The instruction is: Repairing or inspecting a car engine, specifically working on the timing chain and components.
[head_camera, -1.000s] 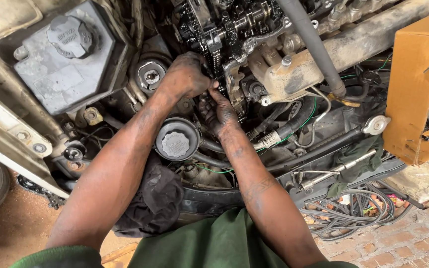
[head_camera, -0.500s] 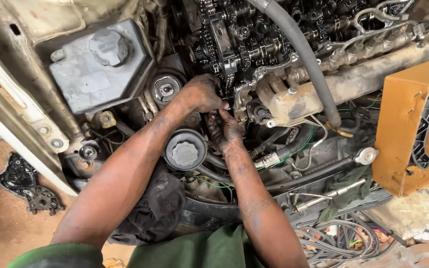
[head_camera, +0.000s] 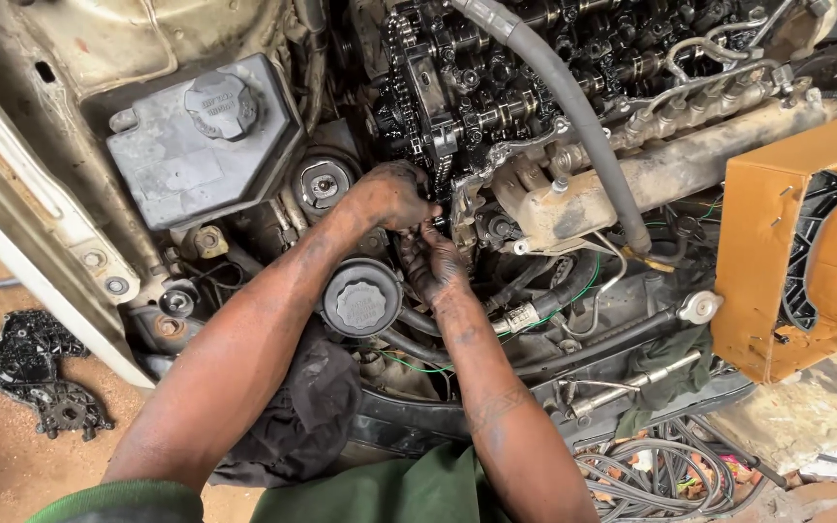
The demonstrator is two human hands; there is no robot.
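Looking down into an open engine bay, the view is filled by an exposed engine with its cover off, and every place below is given relative to the timing chain running down the engine's front end. That chain is steel, stiff along its links, oily and probably slippery, fixed in place rather than liftable. Both greasy hands meet just below the chain's lower end. The left hand is clenched over a small part there; what it grips is hidden. The right hand, just under it, has fingers curled onto the same spot, and its hold cannot be made out. Left of the chain sits a grey plastic reservoir; below it a round black cap; a thick grey hose crosses to its right. Room looks tight: metal edges, hoses and wiring crowd the hands closely.
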